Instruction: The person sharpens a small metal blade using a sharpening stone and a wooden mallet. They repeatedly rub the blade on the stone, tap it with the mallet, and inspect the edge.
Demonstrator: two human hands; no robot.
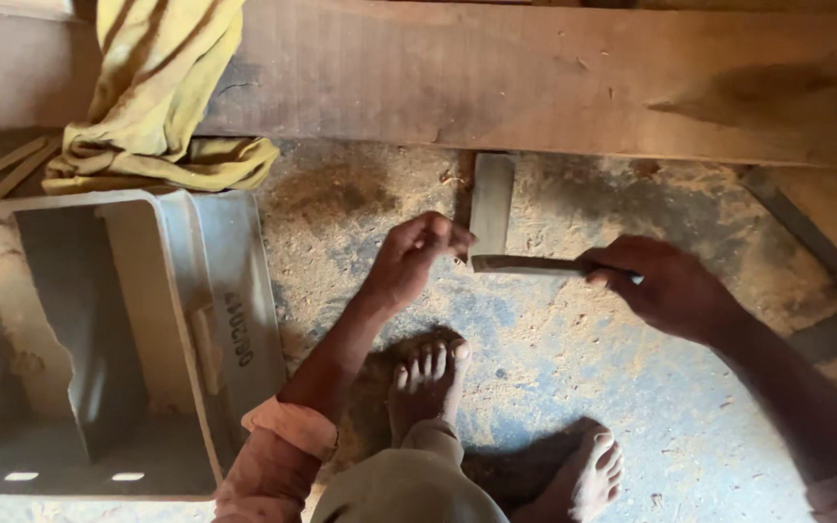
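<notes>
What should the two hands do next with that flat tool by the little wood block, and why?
Probably steady the small wood block with the left hand before pushing. The right hand holds a flat blade tool whose tip meets the block's lower end, and the left fingertips sit just beside that spot.

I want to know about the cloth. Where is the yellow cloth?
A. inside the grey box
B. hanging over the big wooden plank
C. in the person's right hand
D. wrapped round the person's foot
B: the yellow cloth drapes over the wooden plank at the top left and falls to the dusty floor beside the grey box.
</notes>
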